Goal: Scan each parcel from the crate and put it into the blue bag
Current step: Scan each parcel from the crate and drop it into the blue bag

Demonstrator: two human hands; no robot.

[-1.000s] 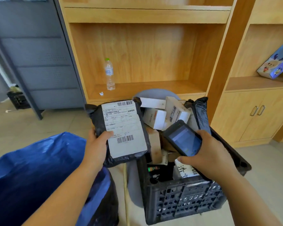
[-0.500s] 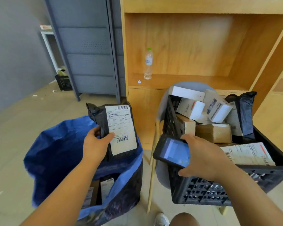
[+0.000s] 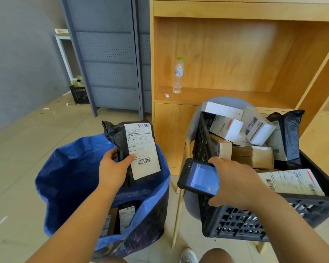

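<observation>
Left hand (image 3: 112, 168), gripping the black parcel (image 3: 133, 149), has carried it left over the blue bag (image 3: 65, 177); drop pending. Right hand (image 3: 235, 185) grips the scanner (image 3: 198, 176).

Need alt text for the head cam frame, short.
A person's left hand holds a black parcel with a white barcode label above the open blue bag, while the right hand holds a handheld scanner by a black crate piled with boxes. A water bottle stands on the wooden shelf behind.

Left hand (image 3: 113, 168) gripping black parcel (image 3: 135, 149) over blue bag (image 3: 68, 179)
</observation>
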